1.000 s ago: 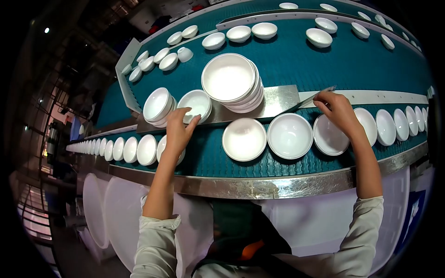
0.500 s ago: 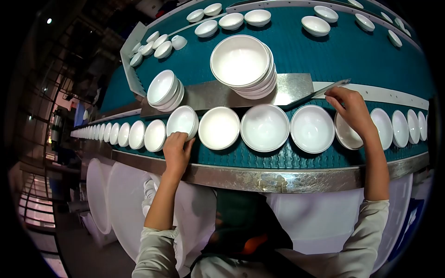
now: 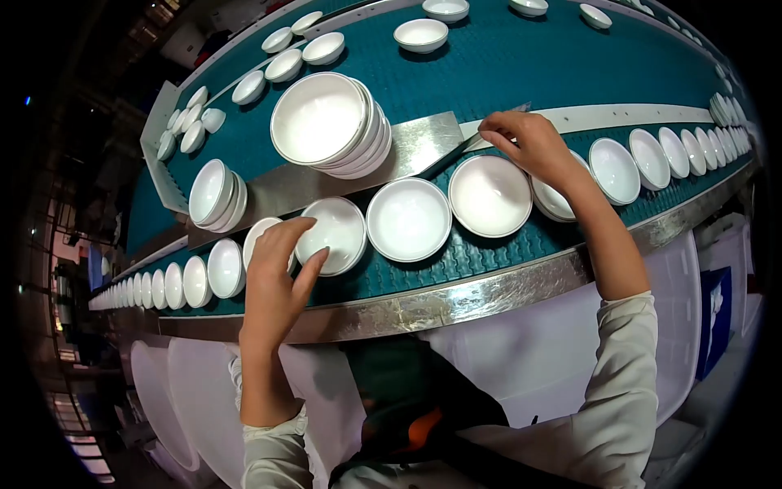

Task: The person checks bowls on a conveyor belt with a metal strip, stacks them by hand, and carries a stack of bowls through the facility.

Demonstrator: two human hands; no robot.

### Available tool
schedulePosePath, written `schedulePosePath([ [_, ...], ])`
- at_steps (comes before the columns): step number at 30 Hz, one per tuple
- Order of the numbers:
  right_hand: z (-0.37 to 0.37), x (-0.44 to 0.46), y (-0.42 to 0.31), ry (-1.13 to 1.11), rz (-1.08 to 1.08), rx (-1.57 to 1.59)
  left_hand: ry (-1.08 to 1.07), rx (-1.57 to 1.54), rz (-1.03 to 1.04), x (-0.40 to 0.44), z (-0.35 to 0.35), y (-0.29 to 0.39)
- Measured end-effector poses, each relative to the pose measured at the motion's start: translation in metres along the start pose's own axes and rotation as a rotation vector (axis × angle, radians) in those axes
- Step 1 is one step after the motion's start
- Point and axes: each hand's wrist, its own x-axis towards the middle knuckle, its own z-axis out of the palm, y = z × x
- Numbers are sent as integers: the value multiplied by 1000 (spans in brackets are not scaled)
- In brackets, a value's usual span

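Note:
My left hand (image 3: 273,281) is raised over the near conveyor belt with thumb and fingers apart. It overlaps one small white bowl (image 3: 266,236) and is in front of a second white bowl (image 3: 336,238); no bowl is visibly gripped. My right hand (image 3: 533,147) is above the row, its fingers closed at a thin flat strip (image 3: 446,160) slanting beside the metal plate (image 3: 428,138). Whether the strip is loose or fixed, I cannot tell. Below that hand, a cream-toned bowl (image 3: 489,196) lies in the row, and my wrist partly covers another bowl (image 3: 555,202).
A tall bowl stack (image 3: 326,122) and a shorter stack (image 3: 216,196) stand along the metal plate. Scattered bowls rest on the far green belt (image 3: 489,73). A metal rail (image 3: 456,293) edges the near belt; white tubs (image 3: 521,350) stand below.
The view has shifted, moving the stacks leftward and tilting the row. My left fingers have come off the rim of a bowl and spread. My right hand stays at the strip.

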Motion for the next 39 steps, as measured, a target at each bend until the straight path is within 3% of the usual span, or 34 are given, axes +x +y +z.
schedulePosePath([
  [2,-3,-1,4,27,-9,-20,-56,-181,164,27,30,24],
  [6,-5,0,13,99,24,-38,44,-272,288,84,103,47],
  [10,-6,-1,24,107,42,-25,114,-390,148,103,158,36],
  [18,-7,-2,30,13,103,-66,132,-372,176,95,164,35],
  [20,-10,-1,26,-38,158,-70,65,-343,162,92,165,34],
  [22,-9,-1,29,-22,120,-57,-240,-17,133,92,158,34],
  [24,-9,-1,34,-16,116,-67,-270,-72,87,93,159,28],
  [28,-9,-2,39,27,77,-37,-76,-99,55,93,164,29],
  [30,-8,-2,41,15,92,-15,106,-117,200,97,161,31],
  [34,-9,-6,49,41,38,-48,75,-198,256,98,163,46],
  [36,-9,-7,51,48,42,-49,27,-240,257,96,167,51],
  [39,-11,-6,51,22,65,-42,-279,-130,129,93,170,52],
])
